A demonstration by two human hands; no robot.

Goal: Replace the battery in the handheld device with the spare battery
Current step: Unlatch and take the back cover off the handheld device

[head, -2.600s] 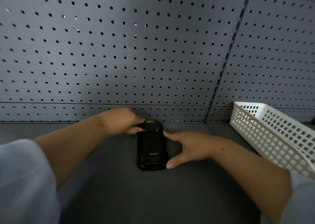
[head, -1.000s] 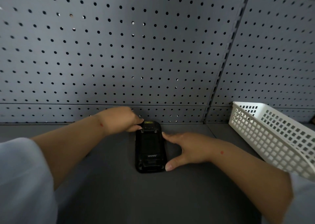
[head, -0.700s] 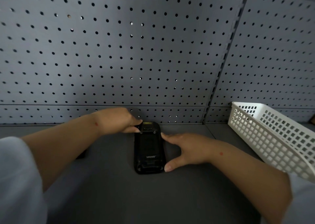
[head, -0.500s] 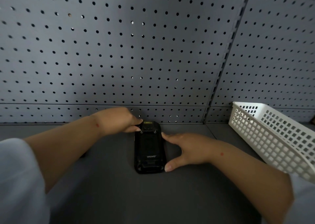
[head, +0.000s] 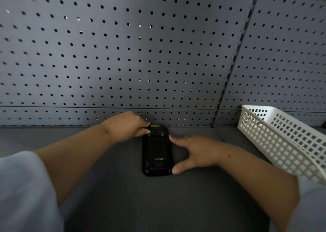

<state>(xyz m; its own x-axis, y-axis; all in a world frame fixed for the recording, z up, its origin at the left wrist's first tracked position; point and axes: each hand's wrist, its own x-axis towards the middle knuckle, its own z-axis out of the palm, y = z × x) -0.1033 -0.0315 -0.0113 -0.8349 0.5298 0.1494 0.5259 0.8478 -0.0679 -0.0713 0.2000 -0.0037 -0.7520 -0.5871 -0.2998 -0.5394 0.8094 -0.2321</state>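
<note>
A black handheld device lies back side up on the dark shelf surface, close to the pegboard wall, with "urovo" printed on its back. My left hand grips the device's far top-left corner with its fingertips. My right hand is spread along the device's right edge, forefinger near the top and thumb at the bottom corner, bracing it. I see no spare battery.
A grey pegboard wall rises right behind the device. A white plastic lattice basket stands tilted at the right. My pale sleeves fill the lower left and right corners.
Both hands stay on the device in the same grip. The device and view shift only slightly between frames.
</note>
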